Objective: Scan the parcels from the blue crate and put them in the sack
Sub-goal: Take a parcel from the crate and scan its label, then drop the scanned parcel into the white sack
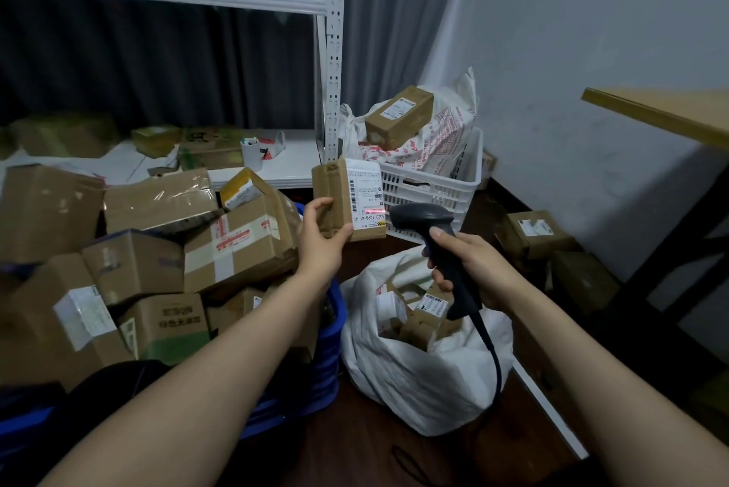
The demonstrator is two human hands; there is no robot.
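Nearest, lower left: blue crate [332,332], heaped over its rim with brown cardboard boxes [236,245]. One box in it carries green Chinese print, too blurred to read; others bear white labels and red-printed tape.

On the dark floor just right of the crate: white sack [426,380], mouth open. Several small labelled parcels lie inside; label text illegible.

Right hand [471,263], above the sack: fingers wrapped round the handle of a dark scanner [436,230], forefinger laid along the front of the grip. The cable drops from the handle over the sack's edge. The scanner head points left.

Left hand [321,236], above the crate's right edge: grips the lower left corner of a small brown parcel [335,194], thumb on the side face, fingers curled under. The parcel is upright, in the air, between crate and scanner. Its white label [367,194] faces the scanner; a red scan line crosses its lower part. Readable, turned sideways: "5020 T098-41".

Behind: white slatted crate [434,186] holding a white bag with red print and a labelled brown box [398,117] on top. Left of it, a white metal shelf rack [333,52].
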